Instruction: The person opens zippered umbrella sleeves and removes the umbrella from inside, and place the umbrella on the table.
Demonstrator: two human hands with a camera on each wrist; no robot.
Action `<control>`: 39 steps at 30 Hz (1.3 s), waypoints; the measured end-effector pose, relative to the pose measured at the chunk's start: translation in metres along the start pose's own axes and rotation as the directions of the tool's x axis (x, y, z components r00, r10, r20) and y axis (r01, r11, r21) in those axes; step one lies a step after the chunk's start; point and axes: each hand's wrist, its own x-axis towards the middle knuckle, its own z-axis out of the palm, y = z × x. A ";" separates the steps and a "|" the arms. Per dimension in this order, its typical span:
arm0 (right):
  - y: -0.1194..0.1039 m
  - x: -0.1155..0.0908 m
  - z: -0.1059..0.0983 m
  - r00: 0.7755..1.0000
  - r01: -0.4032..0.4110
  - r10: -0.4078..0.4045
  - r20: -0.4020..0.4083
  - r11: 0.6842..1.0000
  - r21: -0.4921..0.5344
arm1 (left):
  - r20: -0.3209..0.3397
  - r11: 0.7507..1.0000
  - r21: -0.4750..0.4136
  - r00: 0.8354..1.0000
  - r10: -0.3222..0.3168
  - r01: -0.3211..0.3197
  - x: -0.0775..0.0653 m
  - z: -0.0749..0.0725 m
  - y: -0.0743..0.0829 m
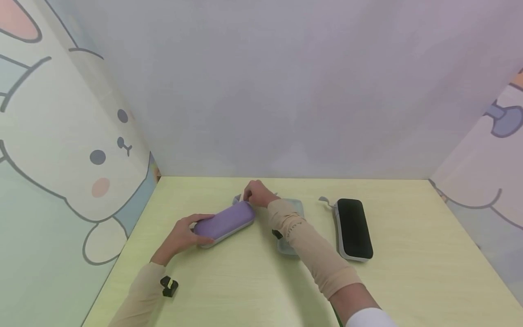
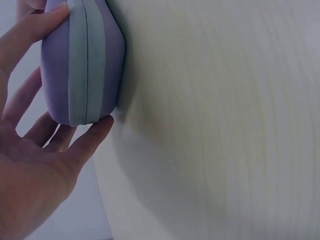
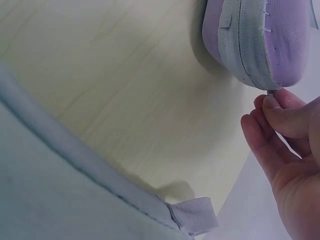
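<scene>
A purple zip case with a pale grey-blue zipper band lies slanted on the table, left of centre. Its near left end is gripped by my left hand, thumb on one side and fingers on the other. In the left wrist view the zipper band faces the camera and looks shut along that end. At the case's far right end, my right hand pinches the small zipper pull between thumb and fingers. A fabric loop sticks out beside that end.
Under my right forearm lies a pale blue case, partly hidden, with a fabric tab at its edge. Farther right is a black-topped case with a grey strap. A wall rises behind the table.
</scene>
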 end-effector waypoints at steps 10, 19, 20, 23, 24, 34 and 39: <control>0.005 0.000 0.001 1.000 -0.009 0.009 -0.013 1.000 -0.004 | -0.004 1.000 0.024 1.000 0.001 -0.001 0.000 -0.002 0.004; 0.003 -0.005 -0.001 0.999 -0.039 0.039 -0.016 0.999 0.003 | -0.012 0.999 0.038 1.000 -0.014 0.014 0.000 -0.001 0.003; 0.003 -0.005 -0.001 0.999 -0.040 0.040 -0.018 0.999 0.002 | -0.013 0.999 0.040 1.000 -0.017 0.017 0.000 -0.001 0.003; 0.003 -0.007 0.000 0.999 -0.030 0.030 -0.025 1.000 0.004 | -0.016 0.999 0.039 1.000 -0.024 0.025 -0.001 -0.001 0.003; 0.003 -0.007 0.000 0.999 -0.026 0.026 -0.025 1.000 0.004 | -0.017 0.999 0.040 1.000 -0.026 0.027 -0.002 -0.001 0.004; 0.005 -0.009 0.001 0.999 -0.039 0.039 -0.021 0.999 0.003 | -0.039 0.998 0.016 0.997 -0.061 0.062 -0.002 0.002 0.003; 0.006 -0.012 0.000 0.999 -0.050 0.050 -0.012 0.999 -0.008 | -0.040 0.999 0.002 0.998 -0.051 0.051 -0.003 0.005 0.003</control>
